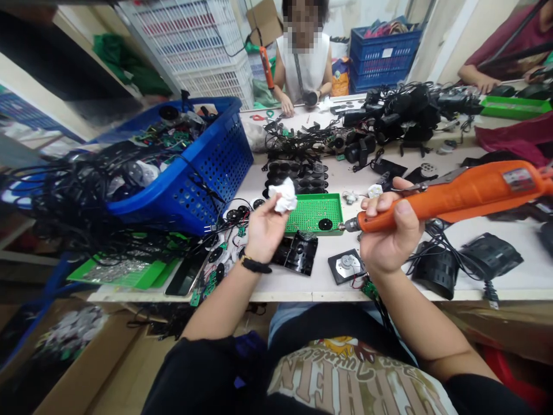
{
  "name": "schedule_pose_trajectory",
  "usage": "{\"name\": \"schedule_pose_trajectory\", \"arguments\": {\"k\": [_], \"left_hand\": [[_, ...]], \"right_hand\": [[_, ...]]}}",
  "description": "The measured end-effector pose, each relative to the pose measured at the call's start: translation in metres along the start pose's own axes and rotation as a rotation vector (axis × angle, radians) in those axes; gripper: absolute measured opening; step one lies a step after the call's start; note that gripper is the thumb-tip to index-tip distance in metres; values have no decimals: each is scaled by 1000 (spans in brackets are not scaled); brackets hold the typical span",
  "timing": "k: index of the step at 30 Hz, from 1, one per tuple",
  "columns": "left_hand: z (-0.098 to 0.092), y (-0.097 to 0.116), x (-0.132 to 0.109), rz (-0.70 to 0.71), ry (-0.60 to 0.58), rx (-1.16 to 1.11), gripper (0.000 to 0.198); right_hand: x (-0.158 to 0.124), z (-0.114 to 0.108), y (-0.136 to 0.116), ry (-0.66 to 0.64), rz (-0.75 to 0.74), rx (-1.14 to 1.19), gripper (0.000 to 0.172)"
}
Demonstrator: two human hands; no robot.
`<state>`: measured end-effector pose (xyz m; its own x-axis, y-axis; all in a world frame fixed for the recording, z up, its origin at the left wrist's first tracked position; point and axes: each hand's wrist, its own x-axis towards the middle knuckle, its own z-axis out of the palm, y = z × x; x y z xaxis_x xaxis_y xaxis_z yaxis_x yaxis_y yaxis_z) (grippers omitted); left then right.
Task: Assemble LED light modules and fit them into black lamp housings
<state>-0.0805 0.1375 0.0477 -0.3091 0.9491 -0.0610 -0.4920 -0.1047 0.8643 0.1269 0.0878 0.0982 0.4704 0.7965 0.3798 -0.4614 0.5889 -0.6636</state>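
Note:
My left hand (266, 227) pinches a crumpled white tissue (284, 196) above the table. In my right hand (391, 233) is an orange electric screwdriver (458, 193), its tip pointing left. That tip is by the right end of a green perforated tray (294, 223), which holds small screws and a black disc (325, 224). Below the tray lies a glossy black plastic housing (298, 253). A flat black part with a silver disc motor (347, 265) sits between my forearms, with a green circuit board (370, 288) on wires near it.
A blue basket (216, 173) heaped with cables and circuit boards stands at left. Near it is a green tray of metal pieces (125, 271). Black housings with cords (436, 268) lie at right. Across the table, a person (305, 69) holds a black part; another person's arm (479, 78) shows at far right.

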Motion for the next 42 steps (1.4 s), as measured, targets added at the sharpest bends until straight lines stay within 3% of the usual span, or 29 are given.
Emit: {"name": "schedule_pose_trajectory", "arguments": {"k": [2,6,9,12,15,17,18,20,21,23,25,28,32,42], "left_hand": [[-12,15,38,108,164,99,5],[-38,42,102,144,373,221,19],[-50,52,126,88,445,357,14],[-51,54,130,107,437,479,17],[-43,47,107,221,384,579,10],[-37,35,71,299,283,653,8],[-34,26,48,334,173,706,11],[-31,5,-5,468,-229,944,6],[-29,-6,-31,497,-369,982,5],[-27,-26,-74,527,-495,963,4],[-26,-39,-101,538,-478,919,5],[-25,-51,-116,539,-380,866,5],[-24,-56,-118,547,-311,838,5],[-23,-62,-120,554,-281,850,5]], "right_hand": [[1,-1,-1,6,10,-8,16],[3,1,-3,-1,26,20,20],[5,2,-5,2,54,34,21],[7,2,-8,11,82,50,24],[9,0,-9,3,93,61,25],[8,-1,-10,-6,80,54,25],[7,-2,-10,-15,68,53,26],[1,-3,-9,-42,46,56,27],[-2,-4,-9,-63,42,55,25],[-11,-5,-6,-115,51,45,22],[-19,-7,-3,-167,67,28,20],[-28,-10,2,-221,71,0,21],[-32,-12,4,-267,50,-19,18],[-31,-15,2,-287,42,-40,20]]}}
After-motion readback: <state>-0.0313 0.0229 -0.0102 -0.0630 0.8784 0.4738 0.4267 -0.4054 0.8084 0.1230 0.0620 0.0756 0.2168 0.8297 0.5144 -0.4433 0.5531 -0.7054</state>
